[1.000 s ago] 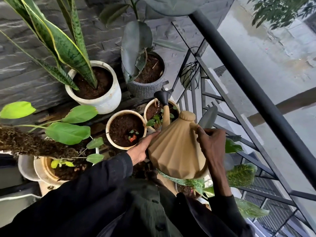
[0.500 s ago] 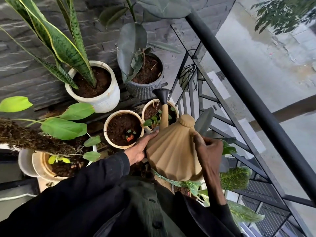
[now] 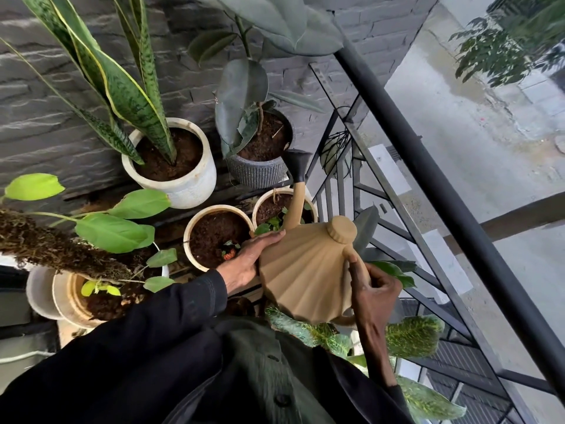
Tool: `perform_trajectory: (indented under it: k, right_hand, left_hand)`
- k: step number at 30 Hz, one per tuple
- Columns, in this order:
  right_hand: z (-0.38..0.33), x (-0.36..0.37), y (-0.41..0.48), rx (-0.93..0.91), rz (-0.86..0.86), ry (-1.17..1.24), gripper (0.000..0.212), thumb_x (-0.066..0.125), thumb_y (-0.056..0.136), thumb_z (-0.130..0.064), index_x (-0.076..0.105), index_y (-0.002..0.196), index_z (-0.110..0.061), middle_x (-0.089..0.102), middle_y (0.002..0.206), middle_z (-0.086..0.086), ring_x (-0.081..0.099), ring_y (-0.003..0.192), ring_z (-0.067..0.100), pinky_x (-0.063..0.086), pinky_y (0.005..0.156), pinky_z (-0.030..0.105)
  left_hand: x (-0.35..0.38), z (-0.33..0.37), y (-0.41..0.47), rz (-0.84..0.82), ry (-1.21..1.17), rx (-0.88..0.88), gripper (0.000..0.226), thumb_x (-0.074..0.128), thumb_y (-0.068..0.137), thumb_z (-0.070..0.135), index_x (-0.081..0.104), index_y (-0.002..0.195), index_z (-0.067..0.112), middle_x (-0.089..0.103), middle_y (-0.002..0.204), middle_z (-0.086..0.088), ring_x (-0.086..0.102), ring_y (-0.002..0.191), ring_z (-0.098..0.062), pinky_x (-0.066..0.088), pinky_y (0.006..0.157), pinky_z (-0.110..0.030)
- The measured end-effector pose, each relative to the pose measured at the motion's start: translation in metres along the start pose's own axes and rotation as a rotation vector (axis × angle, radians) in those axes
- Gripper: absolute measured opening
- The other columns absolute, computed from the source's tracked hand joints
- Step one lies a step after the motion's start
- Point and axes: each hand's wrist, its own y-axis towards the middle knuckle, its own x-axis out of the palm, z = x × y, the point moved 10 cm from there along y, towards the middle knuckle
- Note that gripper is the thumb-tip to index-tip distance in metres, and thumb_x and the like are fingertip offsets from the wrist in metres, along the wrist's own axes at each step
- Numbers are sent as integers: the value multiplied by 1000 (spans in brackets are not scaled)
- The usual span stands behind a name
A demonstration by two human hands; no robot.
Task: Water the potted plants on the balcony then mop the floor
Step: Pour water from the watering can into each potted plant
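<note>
Upper left: wall of dark grey stone-textured brick with pale mortar lines, running to a corner at top centre.

Centre to lower right: black metal railing. Its thick round top rail runs diagonally, with thinner straight and angled bars below it.

Right, beyond the railing and lower down: pale concrete ground, patchy, cracked and wet-looking. A dark strip crosses it at mid right.

Upper right corner: tree foliage.

Light: soft, even daylight. No hard shadows.

Your left hand lies flat-fingered against the side of the watering can, your right hand curled round its handle.
</note>
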Motion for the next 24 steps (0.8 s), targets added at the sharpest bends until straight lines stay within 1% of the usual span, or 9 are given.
perform_trajectory:
  k: [2,4,5,7,11,14,16,21,24]
  right_hand:
    - [6,-4,2,11,17,15,46,78,85,-69,69,60,-32,57,48,-16,45,42,3,43,45,15]
    - [18,-6,4,62,25,2,44,81,83,-69,75,67,-28,60,52,-10,56,46,21,60,49,35]
    - [23,-6,6,78,25,-8,41,82,84,-67,75,69,-29,60,52,-5,57,47,32,61,47,50]
    - [24,-7,9,91,27,-26,41,82,83,-70,77,70,-31,58,51,0,56,48,39,56,41,59]
    - [14,-5,21,91,10,-28,51,79,82,-76,76,70,-27,59,51,6,57,47,37,57,46,59]
    - [4,-1,31,78,8,3,54,79,80,-76,81,76,-22,60,48,-3,55,43,29,56,43,58]
    - [-4,2,40,67,3,7,57,79,79,-76,80,76,-19,57,47,-6,50,42,23,58,45,47]
    - [-40,17,73,-53,-65,-51,45,76,85,-67,70,60,-30,47,43,-11,35,41,7,36,46,22]
    - [-55,32,97,-80,-137,-88,59,77,89,-63,60,52,-21,41,43,-11,30,42,5,29,45,13]
  left_hand:
    - [2,9,2,5,18,45,55,89,70,38,75,120,20,75,119,-11,69,106,-26,55,99,-42]
    - [4,19,3,28,27,93,73,93,64,39,70,130,17,75,120,-11,69,112,-27,54,103,-41]
    - [4,23,4,43,29,112,79,96,60,39,69,131,17,75,121,-11,68,116,-28,52,107,-43]
    - [5,30,6,60,30,146,86,96,54,43,69,131,17,75,122,-11,67,120,-30,50,109,-47]
    - [7,44,7,74,18,200,91,95,49,47,70,131,18,75,121,-11,68,119,-29,51,109,-47]
    - [9,55,6,89,-5,227,81,96,55,43,71,128,20,77,117,-9,70,116,-27,52,108,-46]
    - [11,60,7,91,-18,229,78,97,55,44,73,126,22,78,115,-7,71,113,-26,53,106,-45]
    - [15,67,14,70,-39,209,54,91,61,50,80,110,29,80,109,-4,71,112,-25,55,104,-42]
    - [18,67,18,100,0,158,35,86,67,60,82,94,39,81,97,5,76,95,-14,59,90,-34]
